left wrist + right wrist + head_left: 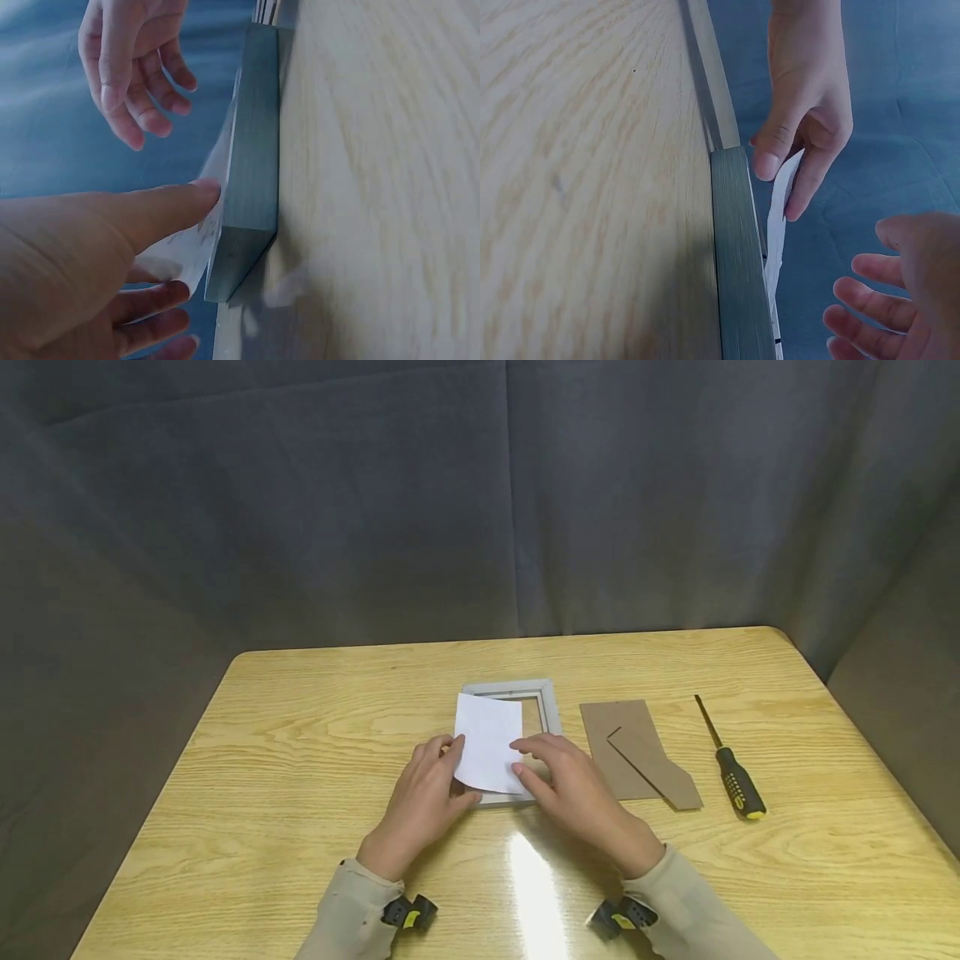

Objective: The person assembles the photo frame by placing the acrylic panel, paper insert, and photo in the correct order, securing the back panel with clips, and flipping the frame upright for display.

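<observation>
A grey picture frame [551, 706] is lying flat near the middle of the wooden table [300, 760], and a blank white paper sheet [489, 742] is resting tilted over its opening — not seated inside. The left hand [423, 802] is pinching the sheet's edge at 9 o'clock; the right hand [566, 781] is hovering at 3 o'clock, fingers relaxed and spread. Farther toward 3 o'clock are lying a brown backing board [637, 752] and a screwdriver [731, 768].
</observation>
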Demonstrator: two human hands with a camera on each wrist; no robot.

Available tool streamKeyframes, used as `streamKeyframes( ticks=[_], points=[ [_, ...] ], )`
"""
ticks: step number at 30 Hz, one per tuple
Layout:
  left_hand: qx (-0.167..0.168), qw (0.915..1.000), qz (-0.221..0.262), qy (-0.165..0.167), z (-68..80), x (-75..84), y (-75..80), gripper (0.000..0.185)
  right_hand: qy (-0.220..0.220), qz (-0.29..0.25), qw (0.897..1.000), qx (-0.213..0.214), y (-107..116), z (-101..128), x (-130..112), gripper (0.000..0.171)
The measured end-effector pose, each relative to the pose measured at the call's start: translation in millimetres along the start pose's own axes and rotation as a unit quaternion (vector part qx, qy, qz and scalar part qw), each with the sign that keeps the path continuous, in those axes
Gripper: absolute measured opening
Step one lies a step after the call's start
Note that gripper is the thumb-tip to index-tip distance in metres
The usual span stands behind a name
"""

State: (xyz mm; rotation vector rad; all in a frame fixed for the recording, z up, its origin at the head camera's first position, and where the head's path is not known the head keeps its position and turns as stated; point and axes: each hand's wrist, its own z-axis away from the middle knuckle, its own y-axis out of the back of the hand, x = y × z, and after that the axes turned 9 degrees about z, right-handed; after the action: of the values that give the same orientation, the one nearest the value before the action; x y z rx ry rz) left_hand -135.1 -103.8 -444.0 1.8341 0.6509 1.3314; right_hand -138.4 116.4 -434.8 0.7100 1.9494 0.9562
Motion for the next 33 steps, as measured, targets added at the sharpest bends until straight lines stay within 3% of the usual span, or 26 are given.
streamKeyframes(
  ticks=[8, 21, 33],
  points=[
    [0.008, 0.9999, 0.008, -0.002, 0.0, 3.2, -1.6, 0.070, 0.001, 0.003, 1.000, 0.001, 0.9, 0.0, 0.5, 0.028],
    [0.041, 0.9992, 0.000, 0.001, -0.5, 11.6, -18.8, 0.062, 0.003, 0.006, 1.000, 0.003, 1.7, -0.5, -0.9, 0.027],
    [-0.022, 0.9996, -0.006, -0.017, 2.0, 11.9, -15.5, 0.063, 0.007, 0.005, 1.000, 0.010, 0.8, -0.3, 0.5, 0.026]
  ],
)
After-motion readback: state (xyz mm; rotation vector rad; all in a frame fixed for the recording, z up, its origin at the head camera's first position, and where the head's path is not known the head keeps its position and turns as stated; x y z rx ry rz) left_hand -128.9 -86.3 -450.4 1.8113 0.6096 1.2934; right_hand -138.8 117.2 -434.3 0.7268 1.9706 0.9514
